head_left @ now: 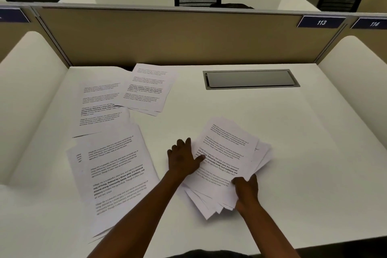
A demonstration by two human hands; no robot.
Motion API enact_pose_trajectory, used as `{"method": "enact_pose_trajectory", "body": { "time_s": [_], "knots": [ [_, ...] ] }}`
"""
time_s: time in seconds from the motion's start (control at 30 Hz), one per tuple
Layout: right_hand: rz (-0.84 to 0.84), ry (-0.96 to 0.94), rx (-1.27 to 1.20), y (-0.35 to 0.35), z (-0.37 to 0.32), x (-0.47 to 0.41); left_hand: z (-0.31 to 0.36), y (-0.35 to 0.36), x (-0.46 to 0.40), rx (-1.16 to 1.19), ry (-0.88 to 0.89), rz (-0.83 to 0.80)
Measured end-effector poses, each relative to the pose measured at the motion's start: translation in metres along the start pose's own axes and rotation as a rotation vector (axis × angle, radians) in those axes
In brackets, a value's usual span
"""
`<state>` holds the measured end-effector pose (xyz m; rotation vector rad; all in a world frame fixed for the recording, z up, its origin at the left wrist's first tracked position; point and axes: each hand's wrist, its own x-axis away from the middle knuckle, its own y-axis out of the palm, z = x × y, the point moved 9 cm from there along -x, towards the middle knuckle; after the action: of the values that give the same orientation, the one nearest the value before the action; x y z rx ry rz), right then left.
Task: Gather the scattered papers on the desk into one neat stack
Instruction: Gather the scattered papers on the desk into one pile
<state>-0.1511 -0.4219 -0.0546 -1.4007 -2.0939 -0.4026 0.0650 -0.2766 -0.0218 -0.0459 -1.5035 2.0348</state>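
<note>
We see a white desk (272, 132) with printed papers on it.

On the left side lie loose sheets. A big sheet (113, 174) is near the front edge, and it covers other sheets under it. Behind it is another sheet (100, 107). Next to that one, farther back, a small pile (146, 88) lies flat and overlaps it a little. All of these lie well apart from the hands.

In the middle is our left hand (182, 158). Its fingers are spread out flat on the desk. The thumb rests on the left edge of the bunch (226, 165). This hand grips nothing; it only presses and steadies.

The bunch of papers lies just right of the middle, near the front. It is tilted, and its sheets are fanned out, so the corners stick out at the bottom and at the right. It is not neat yet.

Our right hand (245, 190) grips the bottom right part of the bunch. The fingers are curled around the edge of the sheets.

Farther back on the right, a grey lid (251, 78) is set into the desk. Behind the desk stands a tan wall (178, 35) with a blue tag (321, 22) that says 113.
</note>
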Motion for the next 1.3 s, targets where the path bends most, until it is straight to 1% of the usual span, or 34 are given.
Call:
{"method": "enact_pose_trajectory", "body": {
  "time_s": [0.17, 0.33, 0.43, 0.53, 0.6, 0.67, 0.8, 0.87, 0.93, 1.0, 1.03, 1.1, 1.17, 1.3],
  "knots": [
    [-0.039, 0.012, 0.037, 0.002, -0.002, 0.001, -0.017, -0.002, -0.005, 0.254, -0.120, -0.076],
    [-0.057, 0.013, 0.087, 0.002, -0.004, 0.000, -0.017, -0.007, -0.001, 0.520, -0.150, -0.151],
    [-0.089, 0.009, 0.092, 0.004, -0.002, -0.001, -0.008, -0.009, 0.005, 0.670, -0.139, -0.263],
    [-0.137, 0.001, 0.136, 0.008, -0.003, -0.001, -0.001, -0.011, 0.014, 0.771, -0.118, -0.390],
    [-0.163, 0.005, 0.175, 0.009, -0.004, -0.003, 0.003, -0.016, 0.020, 0.838, -0.094, -0.433],
    [-0.187, -0.008, 0.208, 0.012, -0.006, -0.003, 0.007, -0.025, 0.026, 0.878, -0.029, -0.438],
    [-0.216, -0.131, 0.192, 0.022, -0.023, 0.004, 0.001, -0.053, 0.044, 0.932, 0.109, -0.310],
    [-0.260, -0.151, 0.148, 0.032, -0.032, 0.009, -0.010, -0.064, 0.057, 1.049, 0.129, -0.271],
    [-0.374, -0.134, 0.096, 0.051, -0.037, 0.015, -0.024, -0.070, 0.069, 1.181, 0.116, -0.259],
    [-0.496, -0.101, 0.048, 0.072, -0.042, 0.024, -0.043, -0.077, 0.077, 1.219, 0.088, -0.207],
    [-0.532, -0.107, 0.055, 0.081, -0.045, 0.029, -0.055, -0.081, 0.080, 1.192, 0.062, -0.154],
    [-0.565, -0.157, 0.103, 0.099, -0.052, 0.035, -0.085, -0.089, 0.087, 1.061, -0.018, -0.025],
    [-0.598, -0.205, 0.160, 0.122, -0.053, 0.041, -0.115, -0.095, 0.097, 0.947, -0.087, 0.069],
    [-0.688, -0.323, 0.303, 0.181, -0.049, 0.068, -0.168, -0.103, 0.117, 0.946, -0.213, 0.236]
  ]
}}
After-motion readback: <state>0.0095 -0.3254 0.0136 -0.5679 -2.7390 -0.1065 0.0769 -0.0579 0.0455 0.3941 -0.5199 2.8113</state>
